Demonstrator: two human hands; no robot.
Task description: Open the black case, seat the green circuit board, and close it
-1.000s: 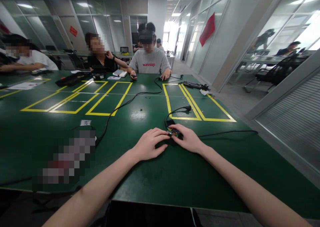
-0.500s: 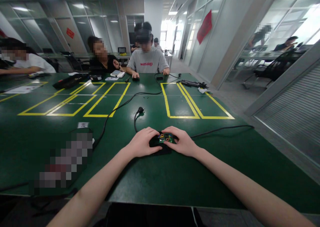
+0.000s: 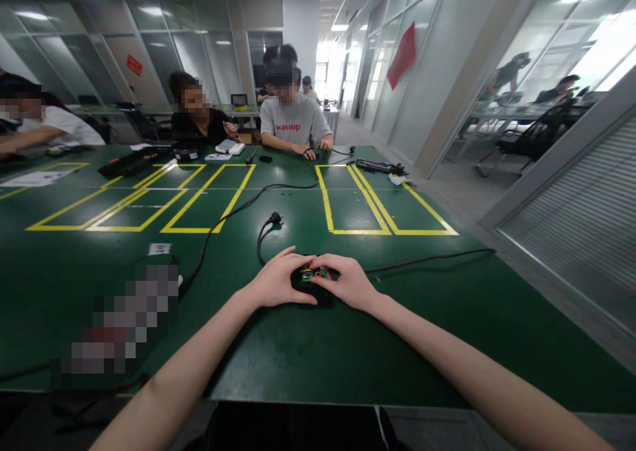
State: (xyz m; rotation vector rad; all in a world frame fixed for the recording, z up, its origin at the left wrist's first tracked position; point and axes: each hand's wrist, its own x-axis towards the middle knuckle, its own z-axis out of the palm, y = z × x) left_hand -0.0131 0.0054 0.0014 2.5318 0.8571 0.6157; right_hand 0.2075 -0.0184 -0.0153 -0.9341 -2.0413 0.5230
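Note:
In front of me on the green table (image 3: 263, 358), a small green circuit board (image 3: 308, 275) with copper-coloured coils lies in an open black casing (image 3: 318, 300). My left hand (image 3: 275, 282) curves round the left side of the casing, thumb at its near edge and fingers at its far edge. From the right, my right hand (image 3: 350, 284) grips the board between thumb and fingers, which hide part of it. The fingertips of both hands nearly meet at the far side. A black cord (image 3: 427, 259) runs off to the right of my right hand.
A power plug (image 3: 274, 219) on a short cord lies beyond my hands. A long black cable (image 3: 206, 249) crosses the table on the left, near a blurred-out item (image 3: 124, 322). Yellow tape outlines (image 3: 360, 232) mark the table further off. A co-worker (image 3: 293, 120) sits opposite.
My right hand's fingers have come further over the circuit board, covering more of it. My left hand stays round the casing. The co-worker opposite has moved a hand from one black item to another.

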